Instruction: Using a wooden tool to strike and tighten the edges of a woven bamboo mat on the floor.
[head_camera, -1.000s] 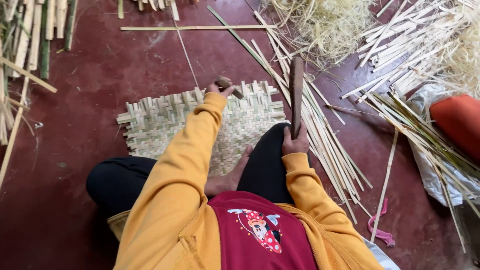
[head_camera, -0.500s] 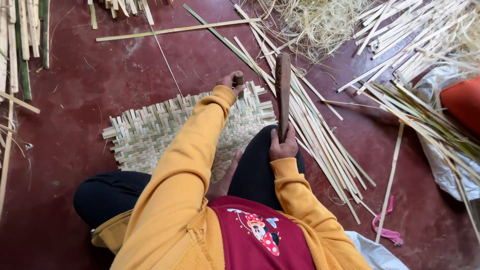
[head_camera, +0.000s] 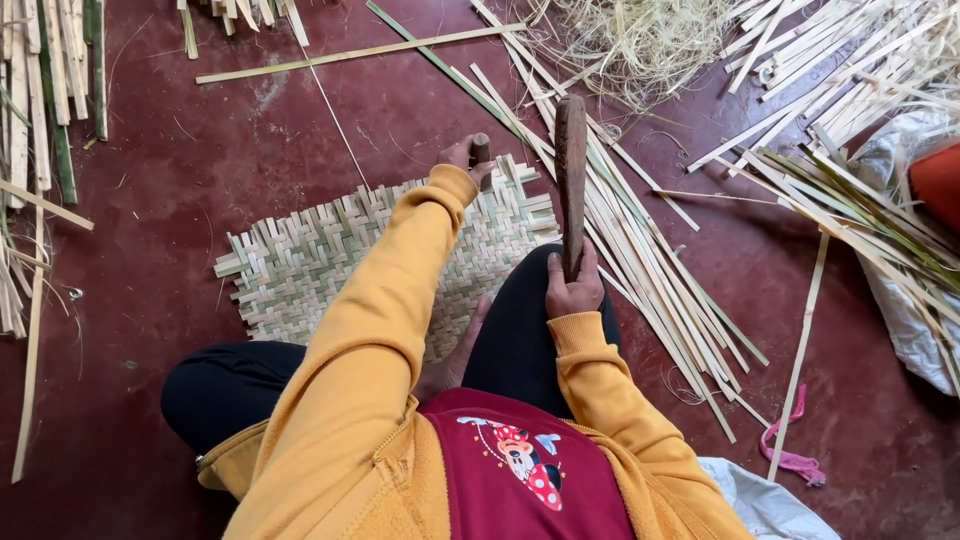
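Note:
I sit cross-legged on a dark red floor with a woven bamboo mat (head_camera: 330, 255) under my legs. My left hand (head_camera: 462, 156) reaches to the mat's far edge and grips a short dark peg-like tool (head_camera: 481, 148) standing on the weave. My right hand (head_camera: 574, 287) is closed around the handle of a long dark wooden-looking blade or mallet (head_camera: 571, 170), held upright above my right knee. Both arms wear yellow sleeves.
A sheaf of long bamboo strips (head_camera: 640, 250) lies to the right of the mat. More strips (head_camera: 850, 90) and fine shavings (head_camera: 650, 40) cover the far right; split canes (head_camera: 50, 110) lie at left. A pink rag (head_camera: 790, 450) and a white sack (head_camera: 915, 320) sit at right.
The view has shifted slightly; the mat and strips sit a little lower and to the left. My left hand stays on the peg and my right hand keeps the long tool upright.

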